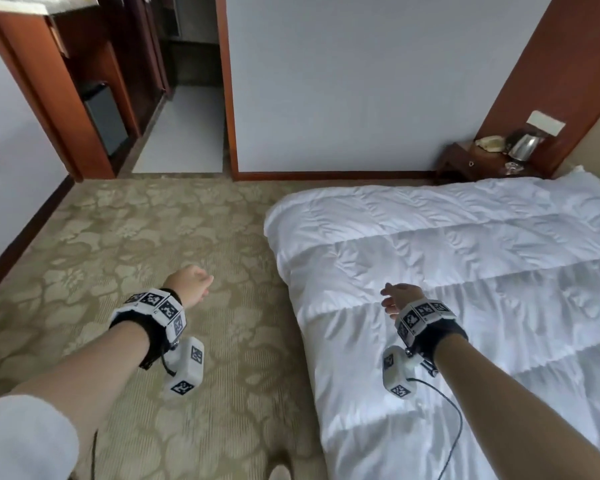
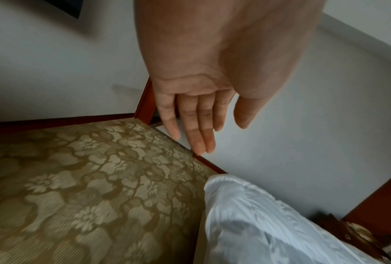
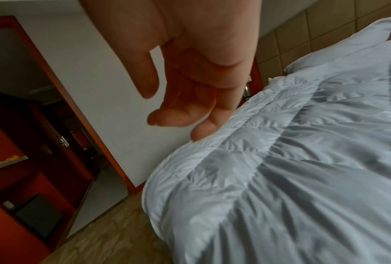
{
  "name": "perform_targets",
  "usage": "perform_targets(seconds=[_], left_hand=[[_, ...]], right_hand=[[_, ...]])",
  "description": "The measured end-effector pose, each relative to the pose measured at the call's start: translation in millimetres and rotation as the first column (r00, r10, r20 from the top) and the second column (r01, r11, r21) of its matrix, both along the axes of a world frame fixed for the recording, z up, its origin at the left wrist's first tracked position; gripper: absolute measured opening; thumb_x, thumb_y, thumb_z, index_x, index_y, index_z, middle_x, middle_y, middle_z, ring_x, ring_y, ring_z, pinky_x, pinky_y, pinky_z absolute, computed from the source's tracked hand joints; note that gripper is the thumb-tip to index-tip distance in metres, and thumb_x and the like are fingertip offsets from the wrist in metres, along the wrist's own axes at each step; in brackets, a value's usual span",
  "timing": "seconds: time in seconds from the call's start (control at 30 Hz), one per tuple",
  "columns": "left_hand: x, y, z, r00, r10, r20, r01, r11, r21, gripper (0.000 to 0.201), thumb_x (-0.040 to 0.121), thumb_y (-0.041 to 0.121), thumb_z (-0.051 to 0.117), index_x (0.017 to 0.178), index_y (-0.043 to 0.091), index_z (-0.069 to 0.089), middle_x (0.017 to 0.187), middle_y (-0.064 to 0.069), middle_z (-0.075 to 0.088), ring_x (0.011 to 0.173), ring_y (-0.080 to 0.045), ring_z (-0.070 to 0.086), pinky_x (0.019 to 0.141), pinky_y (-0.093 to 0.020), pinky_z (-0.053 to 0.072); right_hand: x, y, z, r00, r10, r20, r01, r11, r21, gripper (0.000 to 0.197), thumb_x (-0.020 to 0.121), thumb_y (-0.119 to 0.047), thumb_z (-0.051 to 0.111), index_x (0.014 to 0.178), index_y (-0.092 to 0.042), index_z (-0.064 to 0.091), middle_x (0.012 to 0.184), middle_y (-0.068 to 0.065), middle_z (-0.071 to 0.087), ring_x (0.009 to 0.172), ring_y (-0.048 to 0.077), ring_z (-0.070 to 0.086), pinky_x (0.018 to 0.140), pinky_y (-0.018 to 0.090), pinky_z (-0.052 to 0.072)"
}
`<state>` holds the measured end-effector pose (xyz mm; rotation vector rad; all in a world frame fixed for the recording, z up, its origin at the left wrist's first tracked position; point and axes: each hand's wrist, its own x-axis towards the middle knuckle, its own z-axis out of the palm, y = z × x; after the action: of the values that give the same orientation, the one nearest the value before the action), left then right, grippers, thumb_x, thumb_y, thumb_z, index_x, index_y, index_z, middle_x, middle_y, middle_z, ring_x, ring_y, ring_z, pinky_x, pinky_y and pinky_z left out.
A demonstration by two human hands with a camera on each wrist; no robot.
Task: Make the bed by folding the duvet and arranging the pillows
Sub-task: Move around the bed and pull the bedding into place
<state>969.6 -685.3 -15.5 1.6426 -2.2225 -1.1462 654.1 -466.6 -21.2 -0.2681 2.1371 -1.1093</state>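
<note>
A white quilted duvet (image 1: 447,258) lies spread over the bed on the right, its edge hanging toward the carpet; it also shows as the duvet (image 2: 269,223) and the duvet (image 3: 291,169) in the wrist views. A white pillow (image 3: 348,46) lies at the head end by the padded headboard. My left hand (image 1: 191,284) hovers over the carpet left of the bed, fingers (image 2: 190,121) straight, holding nothing. My right hand (image 1: 399,299) hangs just above the duvet near its left edge, fingers (image 3: 178,116) loosely curled and empty.
Patterned beige carpet (image 1: 136,254) fills the floor left of the bed. A dark wooden nightstand (image 1: 478,161) with a kettle (image 1: 525,147) and a telephone stands at the far wall. A wooden cabinet with a black mini fridge (image 1: 104,119) flanks the doorway at the left.
</note>
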Motion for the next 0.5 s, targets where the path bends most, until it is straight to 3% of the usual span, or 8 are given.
perform_targets(seconds=[0.1,0.2,0.33,0.4,0.5], left_hand=[[-46,-86,10,1.000,0.012,0.000,-0.012,0.998,-0.063,0.030,0.096,0.028,0.045,0.115,0.007,0.055,0.077,0.000,0.063,0.085,-0.026,0.065,0.077,-0.033,0.050],[-77,-158,13,0.999,0.035,-0.018,-0.036,0.998,-0.058,0.026,0.096,0.029,0.046,0.109,0.010,0.056,0.071,0.002,0.061,0.078,-0.025,0.064,0.071,-0.033,0.047],[-113,-254,5,1.000,0.029,0.004,-0.029,0.999,-0.017,0.028,0.096,0.029,0.045,0.112,0.007,0.055,0.073,-0.001,0.062,0.085,-0.029,0.066,0.085,-0.039,0.050],[-137,-311,-5,1.000,0.022,0.010,-0.022,1.000,-0.013,0.028,0.096,0.028,0.046,0.112,0.007,0.054,0.073,-0.002,0.062,0.083,-0.028,0.065,0.086,-0.038,0.049],[-179,-400,-20,1.000,-0.008,-0.018,0.008,1.000,0.001,0.018,0.095,0.027,0.047,0.094,0.013,0.057,0.077,-0.006,0.065,0.088,-0.032,0.067,0.090,-0.042,0.051]], right_hand=[[-50,-94,12,0.999,-0.007,-0.038,0.006,0.999,-0.038,0.030,0.097,-0.017,0.047,0.070,-0.007,0.056,0.063,0.009,0.054,0.052,0.018,0.047,0.050,0.025,0.037],[-81,-178,21,0.998,0.040,-0.052,-0.042,0.998,-0.042,0.027,0.096,-0.017,0.047,0.072,-0.007,0.056,0.063,0.008,0.053,0.053,0.018,0.048,0.051,0.025,0.038],[-119,-277,12,0.995,0.087,-0.043,-0.089,0.995,-0.040,0.030,0.095,-0.018,0.049,0.067,-0.010,0.057,0.059,0.008,0.054,0.048,0.018,0.046,0.049,0.022,0.037],[-143,-326,1,0.994,0.092,-0.055,-0.093,0.996,-0.016,0.030,0.095,-0.020,0.049,0.068,-0.011,0.057,0.060,0.007,0.055,0.050,0.018,0.048,0.051,0.023,0.038],[-182,-394,-23,1.000,0.015,-0.016,-0.014,1.000,0.010,0.029,0.095,-0.017,0.050,0.068,-0.008,0.057,0.060,0.009,0.054,0.050,0.020,0.047,0.049,0.024,0.036]])
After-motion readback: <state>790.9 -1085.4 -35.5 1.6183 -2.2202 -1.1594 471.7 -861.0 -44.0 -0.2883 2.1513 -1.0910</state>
